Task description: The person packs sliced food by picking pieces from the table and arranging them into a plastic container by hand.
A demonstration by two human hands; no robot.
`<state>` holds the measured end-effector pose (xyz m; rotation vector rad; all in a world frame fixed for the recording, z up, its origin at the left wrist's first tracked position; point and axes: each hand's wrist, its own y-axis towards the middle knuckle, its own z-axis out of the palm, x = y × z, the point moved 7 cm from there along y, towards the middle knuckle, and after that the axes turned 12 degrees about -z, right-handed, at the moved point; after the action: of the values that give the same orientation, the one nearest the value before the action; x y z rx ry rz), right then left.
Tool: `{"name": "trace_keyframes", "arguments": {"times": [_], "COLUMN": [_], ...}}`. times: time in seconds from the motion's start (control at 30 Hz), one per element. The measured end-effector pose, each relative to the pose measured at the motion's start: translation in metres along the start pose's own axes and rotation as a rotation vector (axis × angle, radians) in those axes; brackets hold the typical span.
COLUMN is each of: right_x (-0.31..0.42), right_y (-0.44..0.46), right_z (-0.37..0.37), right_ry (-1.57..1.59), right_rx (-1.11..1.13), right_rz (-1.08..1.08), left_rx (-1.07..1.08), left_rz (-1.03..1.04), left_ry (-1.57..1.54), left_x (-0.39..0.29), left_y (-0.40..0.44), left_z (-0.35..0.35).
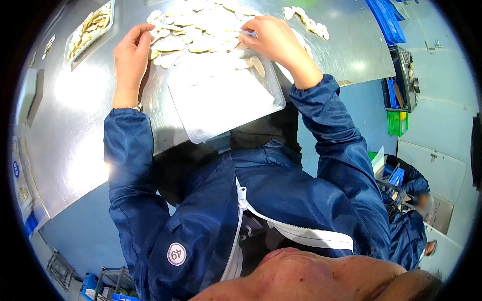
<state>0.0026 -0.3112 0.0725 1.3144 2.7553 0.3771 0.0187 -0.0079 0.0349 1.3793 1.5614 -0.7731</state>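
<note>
the pieces (201,46) are cream, the sleeves (344,133) navy, the table (57,145) silver-grey.

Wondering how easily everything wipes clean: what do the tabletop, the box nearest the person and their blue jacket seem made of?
Tabletop: probably bare metal; grey with bright glare. Box: likely smooth plastic; translucent walls, rounded corners. Jacket: perhaps synthetic cloth; soft folds, slight sheen.
</note>
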Motion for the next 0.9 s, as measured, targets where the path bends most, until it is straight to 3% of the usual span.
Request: {"name": "trace_keyframes", "arguments": {"times": [0.2,0.4,0.53,0.73,0.83,0.9], "right_x": [-0.014,-0.022,0.011,0.029,0.021,0.023], "right_y": [0.011,-0.012,-0.038,-0.052,-0.051,-0.050], "right_z": [0.015,-0.028,-0.036,-0.026,-0.029,-0.027], "right_ry": [0.265,0.547,0.807,0.472,0.282,0.321], "right_rx": [0.121,-0.024,0.165,0.120,0.133,0.079], "right_rz": [0.059,0.208,0.061,-0.045,0.059,-0.024], "left_rx": [0.020,0.026,0.031,0.046,0.038,0.044], "left_rz": [0.020,0.002,0.004,-0.039,-0.046,-0.047], "left_ry": [-0.014,-0.038,-0.040,-0.015,-0.033,-0.057], "left_x": [0.007,0.005,0.008,0.010,0.014,0.014], "left_y": [0.003,0.001,0.003,0.003,0.004,0.004], "left_z": [0.002,0.002,0.004,0.004,0.003,0.004]}}
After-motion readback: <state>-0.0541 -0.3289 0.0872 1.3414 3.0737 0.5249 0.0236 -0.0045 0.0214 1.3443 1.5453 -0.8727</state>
